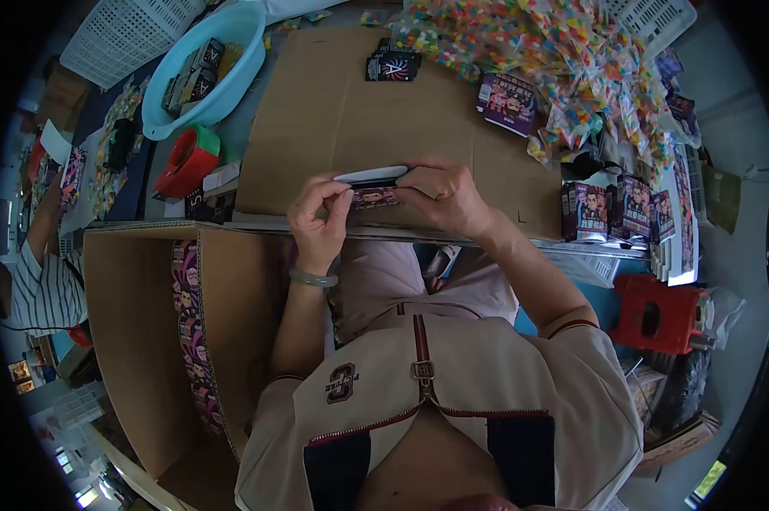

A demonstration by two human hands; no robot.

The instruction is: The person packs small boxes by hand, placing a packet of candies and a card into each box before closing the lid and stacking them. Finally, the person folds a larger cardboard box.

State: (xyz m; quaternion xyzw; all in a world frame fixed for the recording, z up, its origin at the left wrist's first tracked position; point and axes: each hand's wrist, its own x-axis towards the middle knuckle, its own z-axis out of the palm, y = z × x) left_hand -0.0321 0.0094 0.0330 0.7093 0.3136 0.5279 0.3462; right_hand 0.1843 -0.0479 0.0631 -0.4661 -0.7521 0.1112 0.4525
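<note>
Both my hands hold a small printed box [374, 198] above the front edge of the cardboard sheet [316, 111]. Its top is open, with a white flap raised along the far side. My left hand [320, 217] pinches the box's left end between thumb and fingers, and a bangle circles that wrist. At the right end, my right hand [444, 194] grips with its fingers bent over the opening. What lies inside the box is too small to tell. Dark card packs [393, 66] and a purple printed box [508, 102] lie farther back on the cardboard.
Candy packets [563, 51] are heaped at the back right, above upright printed boxes [588, 211]. A blue basin [154, 119] and a red-green tape dispenser [187, 162] stand at left. A large carton [137, 247] is at lower left. Another person's arm [44, 217] shows far left.
</note>
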